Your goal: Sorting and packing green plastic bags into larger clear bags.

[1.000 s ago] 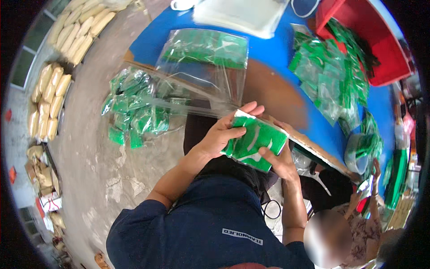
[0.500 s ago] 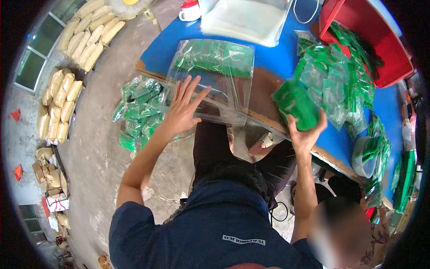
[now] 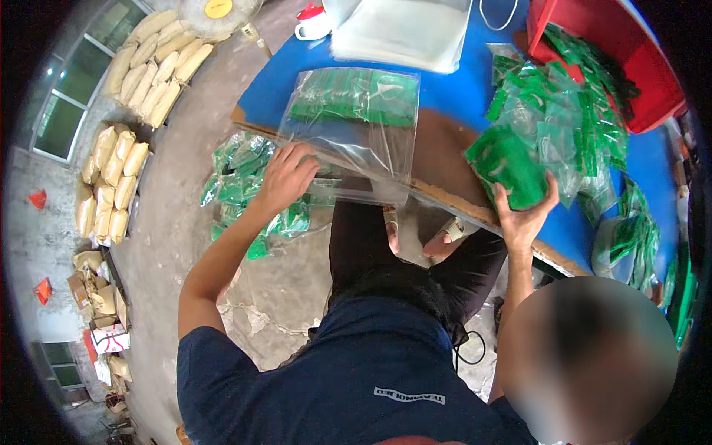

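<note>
A large clear plastic bag (image 3: 363, 152) lies over the table's near edge, with a row of green packets (image 3: 356, 96) inside its far end. At the bag's near left corner, my left hand (image 3: 289, 178) has its fingers curled together on the plastic; the fingertips are partly hidden. My right hand (image 3: 528, 211) grips a thick green packet bundle (image 3: 510, 167) between thumb and fingers, to the right of the bag and above the table edge. Beyond that bundle spreads a pile of loose green packets in clear sleeves (image 3: 556, 126).
A red bin (image 3: 653, 81) lies tipped at the far right of the blue table (image 3: 452, 96). Clear bags (image 3: 400, 33) are stacked at the back, near a white mug (image 3: 313, 26). Filled green bags (image 3: 248, 185) sit on the floor at left. Another person's blurred head (image 3: 589, 363) is close at lower right.
My left hand has gone from spread fingers above the bag to curled fingers at its near left corner. The green bundle in my right hand has shifted slightly right.
</note>
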A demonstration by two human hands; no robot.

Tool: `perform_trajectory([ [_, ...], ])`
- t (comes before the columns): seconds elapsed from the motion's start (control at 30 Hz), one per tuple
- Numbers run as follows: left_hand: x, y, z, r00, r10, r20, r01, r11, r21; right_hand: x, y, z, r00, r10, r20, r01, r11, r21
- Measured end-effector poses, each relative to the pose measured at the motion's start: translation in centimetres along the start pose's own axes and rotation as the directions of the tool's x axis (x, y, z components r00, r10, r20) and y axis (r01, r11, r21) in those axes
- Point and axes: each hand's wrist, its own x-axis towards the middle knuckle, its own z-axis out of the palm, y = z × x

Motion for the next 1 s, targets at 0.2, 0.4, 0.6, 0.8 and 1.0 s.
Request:
perform_trajectory([
  [0.2,3.9,3.0,-0.4,0.985,-0.161,-0.063,0.140,0.956,-0.258,2.2,-2.7,-1.2,0.965,0.261,0.001,-0.238,0.879,0.413],
  [0.4,8.7,9.3,0.8,0.911,-0.309,0.274,0.406,0.557,-0.724,3.3,-4.4,-3.1,0.472,0.278,0.837,-0.863,-0.047,0.502],
  [0.6,13.0,12.1,1.6,0.888,-0.460,-0.007,0.254,0.501,-0.827,5.5,-1.7,-0.6,0.097,0.056,0.994,-0.960,0.268,0.079],
  [0.8,14.9,14.2,0.4,0.903,-0.315,-0.291,0.095,0.809,-0.580,6.3,-3.2,2.7,0.413,0.438,0.799,-0.909,0.148,0.389],
  [1.0,15.6,16.5,0.9,0.904,-0.287,-0.317,0.043,0.798,-0.601,5.1,-5.9,6.7,0.241,0.336,0.910,-0.970,0.095,0.222],
])
